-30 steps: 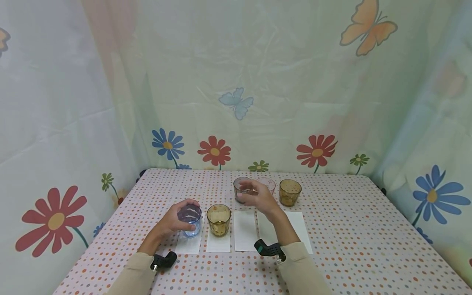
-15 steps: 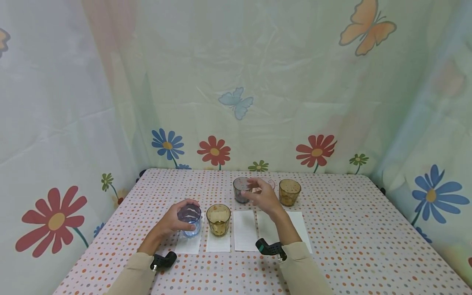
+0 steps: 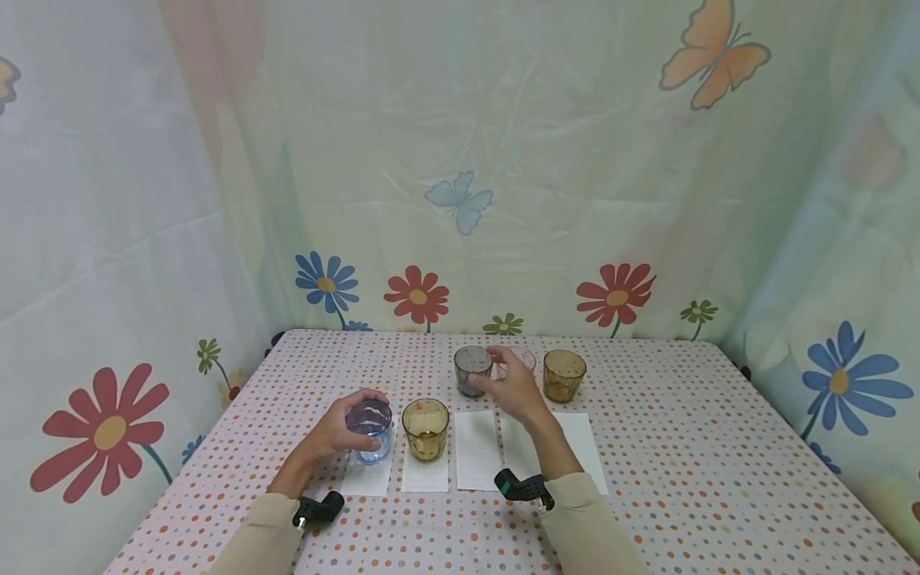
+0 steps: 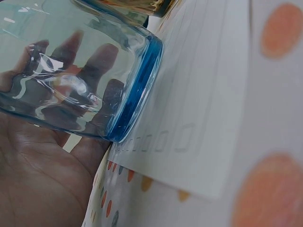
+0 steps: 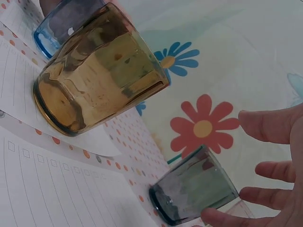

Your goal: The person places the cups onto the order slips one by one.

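Observation:
My left hand [image 3: 336, 429] curls round the blue glass [image 3: 370, 442], which stands on a white paper; the left wrist view shows fingers behind the clear blue glass [image 4: 71, 71]. Just right of it an amber glass [image 3: 426, 435] stands on another paper. At the back, my right hand [image 3: 514, 389] is beside the grey glass [image 3: 470, 375], thumb and fingers spread. In the right wrist view the fingers of my right hand [image 5: 272, 175] are extended at the rim of the grey glass [image 5: 194, 189]; whether they touch it I cannot tell. A pink glass [image 3: 527, 358] is partly hidden behind my right hand.
A second amber glass [image 3: 565, 377] stands at the back right. White papers [image 3: 477, 459] lie in a row along the middle of the dotted table [image 3: 690, 463]. A flowered curtain [image 3: 546, 200] surrounds the table's back and sides.
My right hand has drawn slightly right from over the grey glass, leaving more of its rim visible. The left hand and the blue glass have not moved.

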Motion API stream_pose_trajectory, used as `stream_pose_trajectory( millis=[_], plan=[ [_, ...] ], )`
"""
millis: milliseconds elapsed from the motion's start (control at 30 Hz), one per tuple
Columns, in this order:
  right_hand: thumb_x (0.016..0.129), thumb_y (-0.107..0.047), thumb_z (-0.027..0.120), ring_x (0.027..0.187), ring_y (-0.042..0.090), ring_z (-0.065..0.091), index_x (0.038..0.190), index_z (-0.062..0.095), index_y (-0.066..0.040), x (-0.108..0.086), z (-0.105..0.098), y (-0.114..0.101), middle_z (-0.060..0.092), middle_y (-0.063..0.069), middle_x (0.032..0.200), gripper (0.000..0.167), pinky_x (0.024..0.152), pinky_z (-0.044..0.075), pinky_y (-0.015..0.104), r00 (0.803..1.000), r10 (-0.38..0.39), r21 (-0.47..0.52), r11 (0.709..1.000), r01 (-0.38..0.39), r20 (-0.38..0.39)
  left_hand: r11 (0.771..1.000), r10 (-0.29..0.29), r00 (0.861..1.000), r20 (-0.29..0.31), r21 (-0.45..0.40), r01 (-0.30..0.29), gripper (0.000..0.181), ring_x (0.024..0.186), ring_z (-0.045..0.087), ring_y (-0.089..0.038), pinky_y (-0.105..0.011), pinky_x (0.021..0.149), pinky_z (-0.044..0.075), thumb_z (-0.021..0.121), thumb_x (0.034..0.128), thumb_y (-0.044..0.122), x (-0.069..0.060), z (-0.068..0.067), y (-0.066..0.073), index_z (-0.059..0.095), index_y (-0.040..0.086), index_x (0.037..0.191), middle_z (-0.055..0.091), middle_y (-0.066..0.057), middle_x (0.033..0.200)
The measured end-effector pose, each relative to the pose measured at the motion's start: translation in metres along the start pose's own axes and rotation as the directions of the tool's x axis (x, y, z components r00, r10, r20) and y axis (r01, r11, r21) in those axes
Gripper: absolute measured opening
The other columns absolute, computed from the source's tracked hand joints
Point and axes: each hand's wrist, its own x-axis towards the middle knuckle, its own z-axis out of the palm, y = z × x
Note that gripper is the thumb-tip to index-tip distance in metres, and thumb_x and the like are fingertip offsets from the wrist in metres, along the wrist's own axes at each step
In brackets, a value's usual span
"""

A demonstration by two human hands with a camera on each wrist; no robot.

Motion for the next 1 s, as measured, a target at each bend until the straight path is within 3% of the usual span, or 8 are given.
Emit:
stream_pose_trajectory(
  millis=[167,267,467,767,1000],
  plan=[
    [0.09,-0.027,0.076,0.096,0.031,0.068,0.153,0.04,-0.01,0.0,0.003,0.002,0.036,0.017,0.159,0.074,0.08,0.058,0.044,0.999,-0.006,0.042,0.999,0.004,0.032,1.0,0.003,1.0,0.002,0.004,-0.003,0.064,0.116,0.056,-0.039,-0.049,0.098,0.047,0.082,0.0725,0.006,0.0,0.0,0.0,0.055,-0.002,0.13,0.058,-0.028,0.127],
    [0.091,-0.024,0.076,0.104,0.034,0.068,0.154,0.038,-0.01,0.0,0.005,0.003,0.033,0.019,0.161,0.075,0.078,0.059,0.042,0.999,-0.01,0.054,0.998,0.007,0.039,1.0,0.007,1.0,0.001,0.006,-0.008,0.063,0.115,0.057,-0.04,-0.048,0.097,0.047,0.081,0.0729,0.005,0.0,0.0,-0.001,0.055,-0.002,0.13,0.058,-0.027,0.127],
    [0.091,-0.024,0.076,0.128,0.045,0.055,0.156,0.034,-0.008,0.001,0.009,0.003,0.036,0.021,0.159,0.078,0.094,0.053,0.051,0.999,-0.02,0.013,1.0,0.019,0.038,1.0,0.015,1.0,0.004,0.002,-0.015,0.063,0.114,0.057,-0.039,-0.047,0.096,0.048,0.081,0.073,0.004,0.0,0.0,-0.001,0.055,-0.002,0.13,0.058,-0.027,0.126],
    [0.091,-0.023,0.076,0.133,0.049,0.049,0.156,0.034,-0.008,0.003,0.011,0.003,0.039,0.023,0.156,0.079,0.103,0.045,0.058,1.0,-0.017,-0.011,1.0,0.017,0.015,1.0,0.014,1.0,0.002,-0.001,-0.014,0.064,0.114,0.058,-0.036,-0.046,0.097,0.048,0.082,0.0727,0.005,0.001,0.0,0.001,0.055,-0.004,0.13,0.058,-0.028,0.126],
    [0.091,-0.024,0.075,0.138,0.044,0.043,0.156,0.034,-0.007,0.006,0.02,0.003,0.042,0.024,0.153,0.079,0.11,0.037,0.061,0.999,-0.04,-0.072,0.997,0.04,-0.002,0.998,-0.033,0.999,-0.009,-0.06,0.033,0.065,0.115,0.057,-0.035,-0.042,0.097,0.05,0.082,0.0709,0.0,0.0,0.0,0.003,0.054,-0.004,0.13,0.053,-0.033,0.131]
  ],
)
